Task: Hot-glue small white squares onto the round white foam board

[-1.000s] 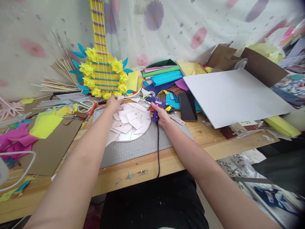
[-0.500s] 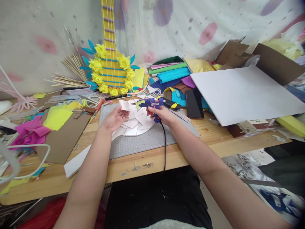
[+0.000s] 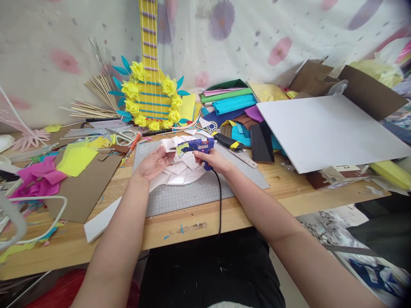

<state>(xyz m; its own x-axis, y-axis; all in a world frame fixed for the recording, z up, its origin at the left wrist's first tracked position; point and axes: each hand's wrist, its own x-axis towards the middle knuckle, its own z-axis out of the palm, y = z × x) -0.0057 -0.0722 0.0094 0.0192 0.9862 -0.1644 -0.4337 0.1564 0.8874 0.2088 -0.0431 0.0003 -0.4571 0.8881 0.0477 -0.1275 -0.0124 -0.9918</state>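
My right hand (image 3: 212,160) grips a blue hot glue gun (image 3: 199,145) whose nozzle points left at a small white paper piece (image 3: 167,144). That piece is pinched in the fingers of my left hand (image 3: 154,162), palm up. Both hands hover over a round white disc covered with overlapping white paper pieces (image 3: 180,173), which lies on a grey cutting mat (image 3: 192,192). The gun's black cord (image 3: 220,201) runs down over the table's front edge.
A yellow paper guitar with yellow flowers (image 3: 150,98) leans on the back wall. A large white board (image 3: 327,128), rolled coloured paper (image 3: 231,100), a black phone (image 3: 260,143), a metal ruler (image 3: 239,155), scissors (image 3: 123,136), brown cardboard (image 3: 85,184) and pink and yellow paper scraps surround the mat.
My left hand drew back from the far edge of the mat with a white paper piece and turned palm up. My right hand lifted the glue gun and brought its nozzle to the piece.
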